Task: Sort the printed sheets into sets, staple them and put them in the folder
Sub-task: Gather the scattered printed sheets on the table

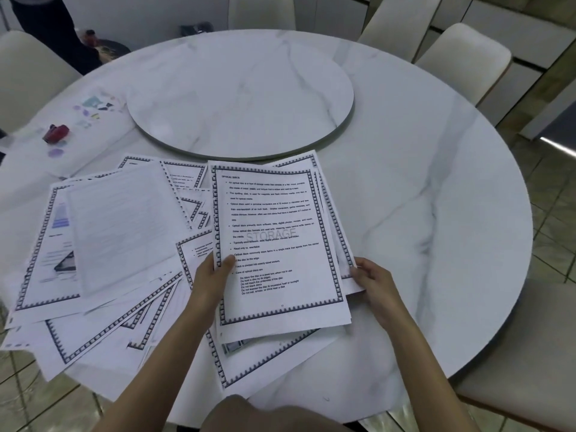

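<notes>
Across the table (405, 182), loose sheets (124, 232) fan out left of the left hand (215, 275), which pinches one edge of the uneven stack (280, 244); the right hand (372, 280) grips the other. Its skewed pages could slip and mix sets. I cannot make out a folder.

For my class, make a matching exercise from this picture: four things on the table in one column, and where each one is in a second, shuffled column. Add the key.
Things
1. red stapler
2. set with OPTICAL DISCS on top
3. round turntable
4. loose sheets

Places
a. held by the left hand and right hand
b. middle of the table
c. far left of the table
d. fanned out left of the held set

Pairs: 1-c, 2-a, 3-b, 4-d
</notes>
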Available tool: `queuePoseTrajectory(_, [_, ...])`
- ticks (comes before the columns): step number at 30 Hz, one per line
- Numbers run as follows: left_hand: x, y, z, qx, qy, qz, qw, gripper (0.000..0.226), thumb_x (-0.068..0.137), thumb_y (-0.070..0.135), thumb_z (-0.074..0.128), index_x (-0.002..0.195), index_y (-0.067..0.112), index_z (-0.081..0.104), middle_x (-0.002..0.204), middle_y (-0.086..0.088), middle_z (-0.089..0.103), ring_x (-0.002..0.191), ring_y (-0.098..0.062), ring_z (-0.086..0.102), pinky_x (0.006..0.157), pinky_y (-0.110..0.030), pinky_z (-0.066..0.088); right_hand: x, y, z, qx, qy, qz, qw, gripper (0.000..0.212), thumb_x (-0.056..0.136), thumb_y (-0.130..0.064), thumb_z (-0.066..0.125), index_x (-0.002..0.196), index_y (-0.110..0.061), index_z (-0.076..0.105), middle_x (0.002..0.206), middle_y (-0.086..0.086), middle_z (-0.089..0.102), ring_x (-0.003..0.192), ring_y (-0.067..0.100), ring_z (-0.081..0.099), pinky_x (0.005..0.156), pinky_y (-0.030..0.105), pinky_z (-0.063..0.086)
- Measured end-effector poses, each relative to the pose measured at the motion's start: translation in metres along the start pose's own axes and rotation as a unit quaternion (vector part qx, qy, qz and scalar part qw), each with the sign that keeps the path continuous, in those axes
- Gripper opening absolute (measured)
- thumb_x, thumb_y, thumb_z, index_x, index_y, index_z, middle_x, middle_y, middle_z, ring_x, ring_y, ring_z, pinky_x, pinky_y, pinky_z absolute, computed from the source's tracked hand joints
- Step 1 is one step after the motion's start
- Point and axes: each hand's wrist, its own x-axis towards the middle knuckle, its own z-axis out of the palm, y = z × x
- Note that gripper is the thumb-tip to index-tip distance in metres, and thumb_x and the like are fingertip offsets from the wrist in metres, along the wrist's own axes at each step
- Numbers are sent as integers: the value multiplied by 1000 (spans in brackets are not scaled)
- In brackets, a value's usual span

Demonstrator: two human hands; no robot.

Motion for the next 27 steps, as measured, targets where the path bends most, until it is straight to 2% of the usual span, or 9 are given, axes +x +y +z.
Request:
queuePoseTrajectory(2, [1,1,-2,2,10,-6,1000,29,96,22,47,124,15,51,104,6,60,105,-18,57,88,-31,42,7,-2,-13,-14,51,-15,998,21,90,1,50,104,-7,63,89,1,69,77,7,65,73,18,51])
queuePoseTrajectory(5, [2,0,-5,-7,16,-6,1000,39,97,25,46,134,14,44,120,5,53,117,-17,49,98,-33,37,19,-4,-42,-52,123,-25,991,20,89,1,51,100,-11,63,97,14,67,84,21,61,83,37,48])
queuePoseTrajectory(9, [3,-3,-13,-18,35,-5,999,39,96,26,47,134,15,43,126,5,52,120,-18,49,104,-35,36,27,-9,-83,-168,223,-27,960,21,88,-3,53,105,-5,65,108,21,67,92,28,62,87,39,46])
queuePoseTrajectory(11, [5,-6,-19,-11,44,-11,999,37,95,27,49,130,15,48,126,0,58,114,-22,56,102,-42,42,26,-14,-97,-227,262,-20,938,25,88,-2,51,109,0,64,110,20,66,102,33,60,90,36,43])
queuePoseTrajectory(13, [7,-6,-25,-8,51,-6,999,30,95,23,48,124,14,50,119,0,60,101,-18,60,94,-39,45,23,-18,-107,-266,296,-12,917,27,88,1,48,111,4,62,111,23,64,105,36,58,90,33,41])
queuePoseTrajectory(15, [9,-5,-30,-1,61,1,998,31,96,20,47,127,14,50,116,-2,59,99,-21,59,90,-38,45,21,-19,-115,-282,328,-5,902,29,88,5,46,113,8,60,113,27,62,106,39,57,93,35,41])
queuePoseTrajectory(19, [11,-3,-45,-3,86,4,996,32,96,17,45,128,11,49,116,-5,58,102,-25,56,90,-39,44,22,-15,-125,-305,382,14,873,29,89,5,47,116,10,56,118,32,56,108,44,53,95,39,41])
queuePoseTrajectory(23, [16,-7,-60,3,104,-19,994,34,96,14,46,129,7,49,127,-13,57,111,-31,56,95,-43,43,25,-16,-116,-372,432,21,821,34,86,-4,57,119,2,54,126,30,42,117,44,39,99,49,30])
queuePoseTrajectory(27, [21,-14,-65,32,127,-41,991,34,96,11,45,130,3,48,131,-17,54,116,-36,53,96,-42,41,31,-24,-76,-387,392,-27,835,32,83,-7,60,115,-3,59,125,25,43,118,41,37,96,47,30])
